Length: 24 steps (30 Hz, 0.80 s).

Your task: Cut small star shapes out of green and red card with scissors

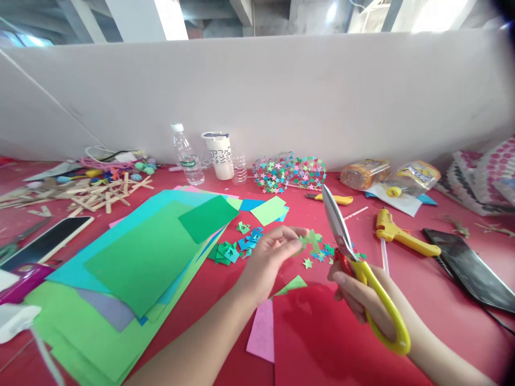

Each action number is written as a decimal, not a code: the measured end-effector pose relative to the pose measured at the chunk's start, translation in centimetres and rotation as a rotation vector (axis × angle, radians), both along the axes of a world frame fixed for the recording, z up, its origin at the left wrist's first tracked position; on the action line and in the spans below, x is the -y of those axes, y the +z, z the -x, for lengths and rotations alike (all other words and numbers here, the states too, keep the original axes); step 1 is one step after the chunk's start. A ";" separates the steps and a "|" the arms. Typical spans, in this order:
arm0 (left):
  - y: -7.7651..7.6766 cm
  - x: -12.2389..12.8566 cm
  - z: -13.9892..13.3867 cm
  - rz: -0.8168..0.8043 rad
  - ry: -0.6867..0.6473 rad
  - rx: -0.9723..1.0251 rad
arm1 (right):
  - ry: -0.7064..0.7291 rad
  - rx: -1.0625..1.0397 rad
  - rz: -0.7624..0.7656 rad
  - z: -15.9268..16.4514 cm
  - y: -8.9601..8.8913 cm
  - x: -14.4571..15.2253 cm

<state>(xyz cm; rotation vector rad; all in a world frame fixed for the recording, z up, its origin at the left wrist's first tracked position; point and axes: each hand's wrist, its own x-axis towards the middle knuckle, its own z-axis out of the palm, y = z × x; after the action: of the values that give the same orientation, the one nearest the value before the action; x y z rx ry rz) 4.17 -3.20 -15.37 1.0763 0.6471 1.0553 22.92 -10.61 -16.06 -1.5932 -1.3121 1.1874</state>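
Note:
My left hand [273,249] pinches a small light green paper piece [312,242] with jagged, star-like edges between thumb and fingertips. In my right hand [358,295] is a pair of scissors [364,272] with yellow and red handles, its blades pointing up and away and looking closed. The blades are apart from the paper piece. Below and behind the piece lie several small paper stars [308,263] in green and blue. Left of my left hand are green and blue paper scraps [223,252]. A red sheet [322,338] lies under my right hand, partly over a pink paper piece [261,332].
Stacked coloured sheets [140,257] cover the left. Behind stand a water bottle [189,161], a white cup [219,155] and a clear star-covered bottle [289,172]. A yellow cutter [338,199], glue gun [402,233] and black phone [470,268] lie right. Wooden sticks [108,195] are far left.

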 end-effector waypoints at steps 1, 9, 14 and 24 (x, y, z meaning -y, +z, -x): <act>-0.1 0.4 -0.3 0.004 -0.039 -0.029 | -0.021 -0.010 -0.011 0.1 0.1 -0.2; -0.8 0.7 -0.3 -0.234 -0.106 -0.320 | -0.218 -0.073 -0.071 0.1 0.8 -1.3; -1.7 -0.6 0.0 -0.611 0.007 -0.778 | -0.288 -0.169 -0.178 -1.5 0.0 -2.6; -2.3 -1.3 -2.9 -0.762 -0.091 -1.000 | -0.352 -0.178 0.001 -1.1 -0.4 -3.6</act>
<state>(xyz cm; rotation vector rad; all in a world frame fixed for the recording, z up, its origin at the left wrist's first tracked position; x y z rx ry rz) 7.03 -1.86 -17.62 2.3307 0.9827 0.6201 24.01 -6.97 -16.44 -1.5982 -0.8742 1.0801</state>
